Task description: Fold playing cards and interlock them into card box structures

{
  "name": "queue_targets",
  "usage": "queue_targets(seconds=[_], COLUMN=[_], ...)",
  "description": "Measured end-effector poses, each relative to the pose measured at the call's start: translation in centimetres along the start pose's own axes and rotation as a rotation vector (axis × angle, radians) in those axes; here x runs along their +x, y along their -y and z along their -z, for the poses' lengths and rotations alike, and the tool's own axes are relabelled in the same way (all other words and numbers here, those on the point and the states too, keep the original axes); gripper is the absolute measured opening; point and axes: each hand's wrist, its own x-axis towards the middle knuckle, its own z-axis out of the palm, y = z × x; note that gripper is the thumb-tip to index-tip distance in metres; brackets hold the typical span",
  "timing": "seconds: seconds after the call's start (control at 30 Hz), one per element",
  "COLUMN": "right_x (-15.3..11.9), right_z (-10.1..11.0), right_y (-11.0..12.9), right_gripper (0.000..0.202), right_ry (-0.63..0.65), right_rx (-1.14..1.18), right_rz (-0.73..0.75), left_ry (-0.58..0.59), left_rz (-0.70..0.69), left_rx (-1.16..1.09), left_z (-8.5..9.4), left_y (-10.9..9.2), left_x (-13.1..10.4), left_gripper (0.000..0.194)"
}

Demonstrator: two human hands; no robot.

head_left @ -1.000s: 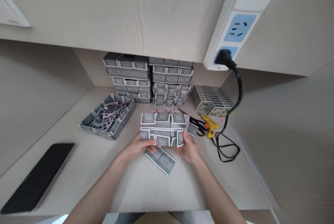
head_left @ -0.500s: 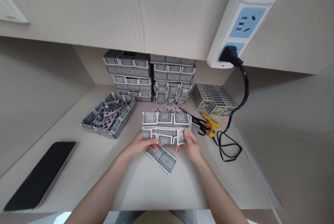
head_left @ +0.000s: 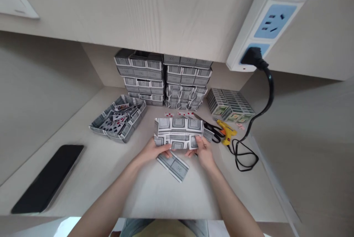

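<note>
Above the middle of the desk I hold a folded card panel [head_left: 178, 131], made of playing cards with grey patterned backs. My left hand [head_left: 155, 151] grips its lower left corner, thumb on the front. On the lower right corner my right hand [head_left: 203, 151] has its thumb, with the fingers partly hidden behind. Below the panel a flat strip of joined cards [head_left: 175, 167] lies on the desk, its upper end near my left fingers. Black-handled scissors [head_left: 217, 132] and a yellow glue gun [head_left: 227, 132] lie to the right of the panel.
At the left, an open card tray [head_left: 125, 135] holds loose cards, and a black phone [head_left: 47, 180] lies in front. Stacked card boxes [head_left: 143, 69] stand at the back, with card packs [head_left: 231, 104] to their right. A black cable [head_left: 269, 97] hangs from the power strip [head_left: 249, 36].
The camera view has shifted slightly, so the whole scene sits a little further right. The panel stays in both my hands, tilted slightly differently, with a bit of its left side now showing.
</note>
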Motion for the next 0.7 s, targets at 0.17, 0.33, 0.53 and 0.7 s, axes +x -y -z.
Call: queue_targets(seconds=[0.17,0.33,0.53,0.7], right_x=[0.0,-0.3,-0.3,-0.2], right_z=[-0.4,-0.9,-0.2,0.2], right_y=[0.2,1.0,1.4,1.4], right_gripper=[0.03,0.083,0.07,0.057], right_ry=[-0.02,0.01,0.014,0.006], right_rx=[-0.029,-0.004,0.169,0.23], right_rz=[0.034,0.042,0.006,-0.01], left_ry=[0.025,0.035,0.127,0.033], left_rz=[-0.014,-0.028,0.024,-0.111], left_rx=[0.016,0.027,-0.217,-0.4], left_z=[0.3,0.4,0.7,1.5], left_y=[0.2,0.2,-0.5,-1.4], left_x=[0.3,0.1,-0.7,-0.8], left_gripper=[0.028,0.029,0.039,0.071])
